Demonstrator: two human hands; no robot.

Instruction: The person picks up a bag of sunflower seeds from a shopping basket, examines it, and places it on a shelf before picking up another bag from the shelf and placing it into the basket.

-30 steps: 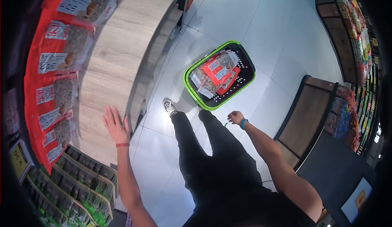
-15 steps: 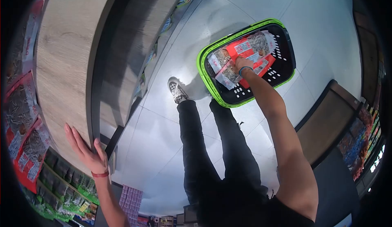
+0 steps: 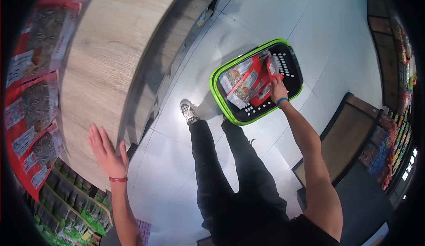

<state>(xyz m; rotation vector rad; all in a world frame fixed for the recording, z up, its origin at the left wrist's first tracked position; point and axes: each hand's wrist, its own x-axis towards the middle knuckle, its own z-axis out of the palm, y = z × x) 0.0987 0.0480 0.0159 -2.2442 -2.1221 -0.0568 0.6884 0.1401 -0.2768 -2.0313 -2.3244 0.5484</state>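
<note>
A black shopping basket with a bright green rim [image 3: 214, 86] stands on the floor in front of my legs. Inside lie red-and-clear snack packets [image 3: 239, 83], slanted and overlapping. My right hand [image 3: 278, 90], with a blue wristband, reaches in at the basket's right side. Its fingers are closed on the edge of a red packet [image 3: 270, 67], which is tipped up; part of it is hidden by the hand. My left hand [image 3: 107, 154], wearing a red bracelet, rests fingers outstretched at the edge of the wood-topped shelf [image 3: 106, 47] and holds nothing.
More red packets [image 3: 37, 102] line the far left of the wooden top. Green packages [image 3: 75, 201] fill racks at lower left. A brown-panelled display stand [image 3: 343, 135] is on the right, near stocked shelves [image 3: 400, 131]. Pale floor tiles [image 3: 265, 11] surround the basket.
My right hand has moved right within the basket, and a red packet there now tips upward. The view has shifted, showing more of the wooden top. My left hand remains on it.
</note>
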